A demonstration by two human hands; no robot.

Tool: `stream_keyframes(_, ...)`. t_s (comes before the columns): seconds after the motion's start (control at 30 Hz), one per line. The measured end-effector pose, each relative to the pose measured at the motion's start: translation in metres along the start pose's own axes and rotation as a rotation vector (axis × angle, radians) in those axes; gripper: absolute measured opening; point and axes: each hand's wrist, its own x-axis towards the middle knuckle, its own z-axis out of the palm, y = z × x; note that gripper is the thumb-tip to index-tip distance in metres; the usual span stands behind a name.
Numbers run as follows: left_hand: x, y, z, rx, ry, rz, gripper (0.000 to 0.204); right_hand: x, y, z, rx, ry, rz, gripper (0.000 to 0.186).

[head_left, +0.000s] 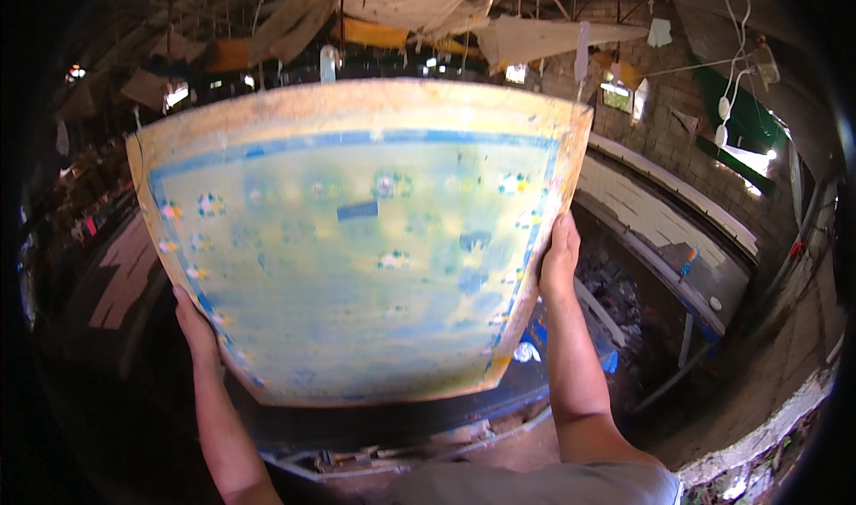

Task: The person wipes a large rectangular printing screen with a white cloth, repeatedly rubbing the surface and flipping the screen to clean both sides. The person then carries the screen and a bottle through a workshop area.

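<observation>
While hands (559, 257) (195, 325) grip, the panel (358, 246) faces us, seemingly longest crosswise.

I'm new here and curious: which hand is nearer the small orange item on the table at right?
Right. The right hand, on the right edge of the framed panel, is left of the orange item; the left hand is farther, at the opposite edge.
</observation>
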Motion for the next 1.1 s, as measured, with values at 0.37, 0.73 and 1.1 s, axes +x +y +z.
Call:
stream_keyframes(0.37, -0.002, 0.003, -0.002, 0.048, -0.003, -0.008, 0.081, 0.000, 0.004, 0.000, 0.106, -0.016, 0.049, 0.056)
stream_keyframes(0.73, -0.012, 0.017, 0.011, 0.097, 0.082, 0.012, 0.080, -0.001, 0.006, -0.003, 0.154, -0.022, 0.056, 0.051)
stream_keyframes(1.1, -0.014, 0.021, 0.013, 0.112, 0.093, -0.009, 0.082, 0.002, 0.019, -0.008, 0.161, -0.026, 0.075, 0.054)
